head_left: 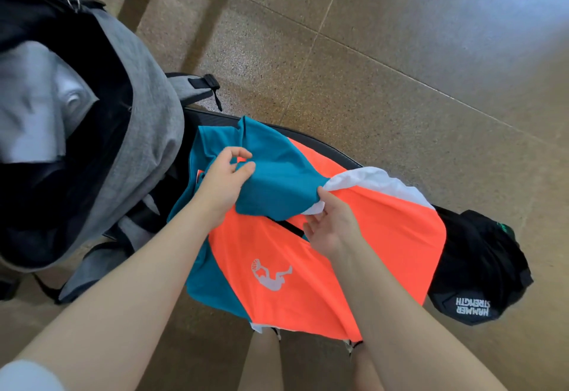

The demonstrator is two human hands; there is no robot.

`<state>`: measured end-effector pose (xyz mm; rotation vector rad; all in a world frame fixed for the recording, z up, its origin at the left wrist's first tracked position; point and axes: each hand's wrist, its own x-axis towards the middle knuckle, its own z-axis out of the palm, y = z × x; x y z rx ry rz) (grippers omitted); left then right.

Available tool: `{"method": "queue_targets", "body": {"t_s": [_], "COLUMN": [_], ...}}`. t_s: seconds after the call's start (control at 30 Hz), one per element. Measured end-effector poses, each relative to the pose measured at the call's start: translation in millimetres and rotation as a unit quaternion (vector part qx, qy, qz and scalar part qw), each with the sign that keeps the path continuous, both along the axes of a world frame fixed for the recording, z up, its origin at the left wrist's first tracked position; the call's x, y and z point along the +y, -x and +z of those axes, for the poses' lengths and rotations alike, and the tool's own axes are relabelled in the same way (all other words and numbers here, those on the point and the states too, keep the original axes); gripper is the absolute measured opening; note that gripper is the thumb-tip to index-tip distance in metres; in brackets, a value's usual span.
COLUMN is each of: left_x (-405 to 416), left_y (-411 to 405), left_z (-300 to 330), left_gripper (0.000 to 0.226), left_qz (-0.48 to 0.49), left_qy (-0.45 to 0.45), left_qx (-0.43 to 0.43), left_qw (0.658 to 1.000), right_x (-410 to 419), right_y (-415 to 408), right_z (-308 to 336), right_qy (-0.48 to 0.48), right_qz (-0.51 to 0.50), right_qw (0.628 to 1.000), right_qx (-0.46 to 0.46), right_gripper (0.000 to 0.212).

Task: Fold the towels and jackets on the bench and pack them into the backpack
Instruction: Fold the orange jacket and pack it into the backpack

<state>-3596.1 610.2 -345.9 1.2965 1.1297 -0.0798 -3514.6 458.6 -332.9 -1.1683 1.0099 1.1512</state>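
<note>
An orange, teal and white jacket with a white figure logo lies spread over the black bench. My left hand pinches a teal sleeve section near its upper end. My right hand grips the same sleeve where teal meets the white cuff. The sleeve lies folded across the jacket's body. A grey backpack stands open at the left, touching the jacket, with a pale grey item inside it.
A black garment printed "HAMMER STRENGTH" lies on the bench's right end. Brown speckled floor tiles surround the bench. My bare legs show at the bottom edge, under the jacket's hanging hem.
</note>
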Motion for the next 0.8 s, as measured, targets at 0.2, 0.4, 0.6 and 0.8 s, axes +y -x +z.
{"method": "queue_targets", "body": {"t_s": [0.2,0.4,0.6,0.8], "left_x": [1,4,-3,-45], "left_y": [0,6,19,-9], "left_z": [13,7,-4,2], "left_gripper": [0.020,0.066,0.068,0.039], "left_qz": [-0.163,-0.194,-0.395,-0.376], "left_qy": [-0.186,-0.117,-0.292,-0.495], "left_qx": [0.041,0.001,0.200,0.089], "left_qw": [0.968,0.974,0.848,0.778], "right_x": [-22,-29,-57,-114], "right_y": [6,19,2,-52], "right_z": [1,-3,-23,-18], "right_qy": [0.026,0.143,0.270,0.237], "right_qz": [0.106,0.150,0.403,0.524], "right_qw": [0.970,0.927,0.812,0.657], "right_qx": [-0.218,-0.313,-0.324,-0.486], "right_gripper": [0.009,0.012,0.010,0.018]}}
